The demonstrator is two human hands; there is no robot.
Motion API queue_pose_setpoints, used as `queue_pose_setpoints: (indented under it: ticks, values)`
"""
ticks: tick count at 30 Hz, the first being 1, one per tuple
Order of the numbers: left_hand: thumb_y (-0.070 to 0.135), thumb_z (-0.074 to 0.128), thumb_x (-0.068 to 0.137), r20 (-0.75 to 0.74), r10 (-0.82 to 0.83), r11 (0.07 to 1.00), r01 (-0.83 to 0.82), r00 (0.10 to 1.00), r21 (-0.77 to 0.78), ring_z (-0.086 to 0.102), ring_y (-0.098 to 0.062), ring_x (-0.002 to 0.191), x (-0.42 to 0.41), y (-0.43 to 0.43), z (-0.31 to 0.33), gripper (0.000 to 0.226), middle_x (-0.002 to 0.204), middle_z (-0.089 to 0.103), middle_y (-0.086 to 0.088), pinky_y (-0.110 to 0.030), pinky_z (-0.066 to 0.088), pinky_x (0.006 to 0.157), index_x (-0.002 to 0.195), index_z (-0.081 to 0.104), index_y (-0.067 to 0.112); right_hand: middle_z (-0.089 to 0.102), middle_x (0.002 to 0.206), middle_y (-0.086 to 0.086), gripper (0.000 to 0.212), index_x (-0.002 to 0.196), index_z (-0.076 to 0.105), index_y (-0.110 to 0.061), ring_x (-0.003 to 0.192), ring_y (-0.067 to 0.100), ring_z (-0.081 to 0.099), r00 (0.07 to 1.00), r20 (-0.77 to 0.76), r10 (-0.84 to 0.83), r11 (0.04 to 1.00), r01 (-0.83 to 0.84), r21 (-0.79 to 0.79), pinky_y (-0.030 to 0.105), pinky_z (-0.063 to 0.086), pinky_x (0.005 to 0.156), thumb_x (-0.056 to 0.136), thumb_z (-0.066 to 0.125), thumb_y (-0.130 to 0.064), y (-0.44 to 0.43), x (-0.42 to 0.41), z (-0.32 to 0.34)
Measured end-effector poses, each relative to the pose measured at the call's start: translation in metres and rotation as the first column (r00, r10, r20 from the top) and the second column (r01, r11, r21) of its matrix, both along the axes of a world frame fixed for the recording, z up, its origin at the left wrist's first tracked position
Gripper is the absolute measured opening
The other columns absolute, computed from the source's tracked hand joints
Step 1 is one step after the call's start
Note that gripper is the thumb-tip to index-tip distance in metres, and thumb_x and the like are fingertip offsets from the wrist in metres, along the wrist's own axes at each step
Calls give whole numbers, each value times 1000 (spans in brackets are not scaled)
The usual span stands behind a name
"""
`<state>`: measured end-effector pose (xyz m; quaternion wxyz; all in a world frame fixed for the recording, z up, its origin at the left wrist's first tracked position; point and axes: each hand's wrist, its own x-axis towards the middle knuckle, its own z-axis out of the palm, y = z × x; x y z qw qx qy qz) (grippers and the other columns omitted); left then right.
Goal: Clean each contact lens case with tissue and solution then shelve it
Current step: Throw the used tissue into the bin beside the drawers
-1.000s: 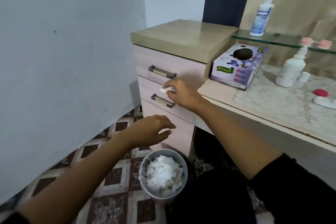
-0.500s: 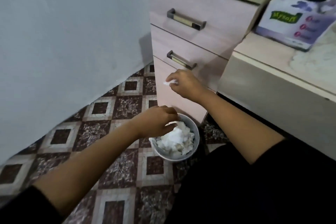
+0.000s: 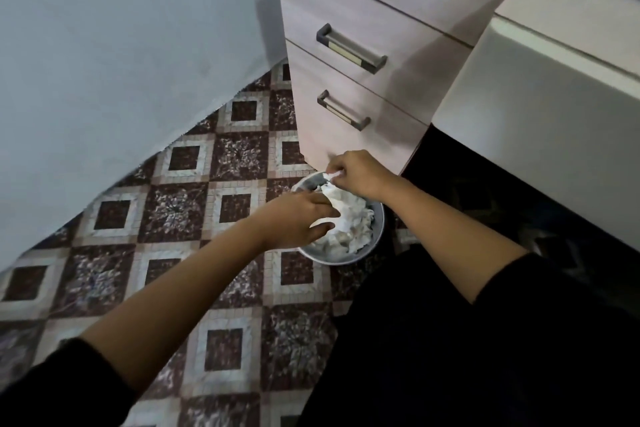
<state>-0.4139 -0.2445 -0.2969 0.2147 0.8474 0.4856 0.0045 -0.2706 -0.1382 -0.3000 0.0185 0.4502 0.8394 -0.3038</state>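
Head view: the right hand [image 3: 360, 173] pinches a tissue wad [image 3: 333, 177] above the overfull waste bin [image 3: 346, 258], the left hand [image 3: 294, 222] lies half-spread on the tissue heap [image 3: 349, 222], grip unclear, so a dropped wad may tumble onto the tiled floor [image 3: 239, 156].

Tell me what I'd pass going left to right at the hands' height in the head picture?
Blue-grey wall → patterned floor tiles → left hand → right hand, pinching a tissue → dark gap under the desk → white desk side.
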Motion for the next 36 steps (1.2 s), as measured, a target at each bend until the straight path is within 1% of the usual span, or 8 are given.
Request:
queue_pose_setpoints:
  ticks: [4,8,12,20,26,31,32,36]
  values:
    - [29,51,90,15,31,999,-31,999,-8,62,-26,103,0,1,-5,34,115,65,-8,-38,52,87,115,65,11,61,120,12,24,110,65,-11,109,23,56,999,37,19,999,-17,-51,23,40,86,89,59,-18,-1,5,-8]
    - [30,51,92,6,32,999,-32,999,-15,61,-25,106,0,3,-5,34,118,64,-8,-35,49,89,118,64,12,54,132,14,24,111,66,-12,127,19,46,1000,18,1,999,0,-35,21,37,93,91,55,-16,2,8,-7]
    - [36,47,93,10,50,999,-50,999,-12,60,-22,108,1,3,1,37,122,62,-4,-38,50,89,120,62,15,63,118,8,24,109,67,-12,108,20,56,1000,15,6,1000,-6,10,20,37,78,91,52,-18,6,7,2]
    - [48,32,88,10,60,996,-61,998,62,60,-24,106,1,5,37,55,123,61,-4,-40,51,87,120,63,16,61,125,5,30,119,62,-11,115,20,53,996,-3,86,988,-85,128,31,41,98,94,48,-22,10,-4,50]
    - [48,31,87,10,41,989,-42,999,144,62,-25,102,-3,9,76,58,117,64,-9,-38,52,87,118,63,12,61,126,7,32,120,61,-8,116,23,52,989,-33,146,942,-128,309,27,34,94,95,45,-19,8,-4,102]
    - [36,47,92,-4,64,971,-61,998,231,60,-19,108,-1,12,115,39,122,62,-4,-29,46,97,121,62,15,58,129,5,32,123,59,-10,120,21,50,986,-71,148,906,-107,409,28,35,97,96,45,-21,7,1,151]
    - [38,45,92,-3,57,964,-54,998,259,60,-19,107,1,12,125,41,121,63,-4,-23,43,97,120,63,14,59,128,6,32,122,59,-11,119,22,50,986,-83,143,898,-94,431,28,36,96,96,46,-22,7,3,162]
    - [50,33,86,-7,37,946,-33,999,324,62,-20,103,8,16,157,58,116,65,-5,-27,46,90,118,64,14,61,125,5,31,120,61,-11,116,21,52,984,-137,116,877,-37,478,27,38,94,95,48,-23,6,16,198]
